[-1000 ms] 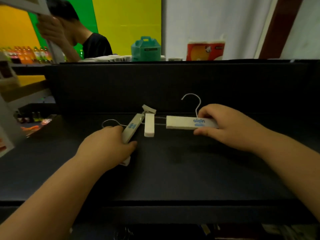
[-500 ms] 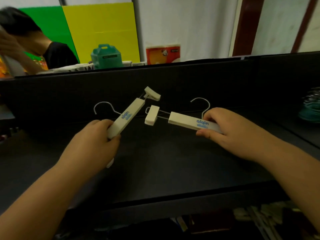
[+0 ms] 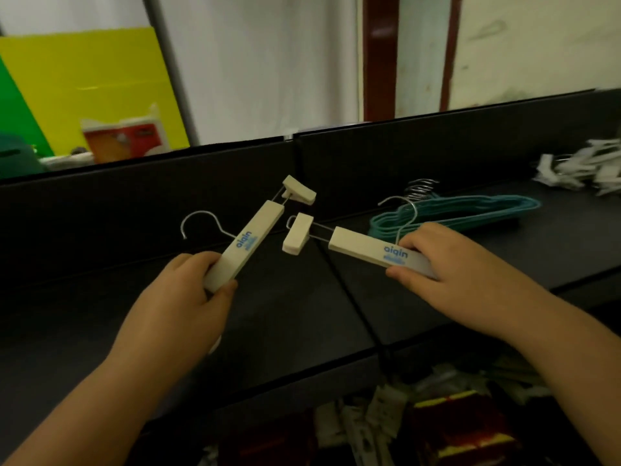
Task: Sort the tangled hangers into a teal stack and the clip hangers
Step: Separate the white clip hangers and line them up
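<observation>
Between both hands' fingers [image 3: 221, 288]: separate clip hangers [image 3: 250, 242].

Two white clip hangers [image 3: 247, 243] [image 3: 376, 250] held up; one teal hanger stack [image 3: 463, 213] at two o'clock; one white pile [image 3: 578, 171] beyond.

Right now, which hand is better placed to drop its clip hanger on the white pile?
Right hand, probably: its clip hanger sits nearer the white clip pile at far right, past the teal stack. The left hand would have to cross over.

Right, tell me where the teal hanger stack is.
In the head view, the teal hanger stack lies on the black table, right of centre, just beyond the right hand and left of the white clip hanger pile.
</observation>
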The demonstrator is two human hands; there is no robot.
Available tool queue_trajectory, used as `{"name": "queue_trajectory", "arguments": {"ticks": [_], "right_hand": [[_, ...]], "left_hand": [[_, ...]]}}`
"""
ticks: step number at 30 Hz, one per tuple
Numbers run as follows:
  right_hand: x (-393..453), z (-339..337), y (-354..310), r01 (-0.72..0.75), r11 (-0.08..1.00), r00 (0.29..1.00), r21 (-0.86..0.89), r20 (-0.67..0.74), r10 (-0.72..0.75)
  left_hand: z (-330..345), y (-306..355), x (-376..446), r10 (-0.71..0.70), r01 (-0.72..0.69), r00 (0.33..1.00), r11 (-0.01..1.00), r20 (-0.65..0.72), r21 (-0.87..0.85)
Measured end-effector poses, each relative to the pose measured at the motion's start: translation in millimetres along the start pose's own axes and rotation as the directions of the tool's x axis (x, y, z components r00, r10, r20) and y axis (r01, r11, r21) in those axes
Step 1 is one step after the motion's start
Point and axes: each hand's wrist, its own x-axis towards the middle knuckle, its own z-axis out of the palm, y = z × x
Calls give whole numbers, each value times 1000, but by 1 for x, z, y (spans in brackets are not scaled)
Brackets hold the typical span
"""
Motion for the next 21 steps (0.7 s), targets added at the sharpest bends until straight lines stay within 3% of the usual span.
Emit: {"name": "queue_trajectory", "arguments": {"ticks": [7,14,21], "right_hand": [[-38,-47,102,-118,987,993,-108,-37,115],[-35,-72,172,-248,964,967,94,-30,252],[-35,-90,236,-197,964,976,-181,-135,174]], "left_hand": [[62,117,30,92,-89,995,994,36,-65],[111,180,69,136,-133,990,986,24,-97],[143,222,121,241,-234,968,968,71,-91]]}}
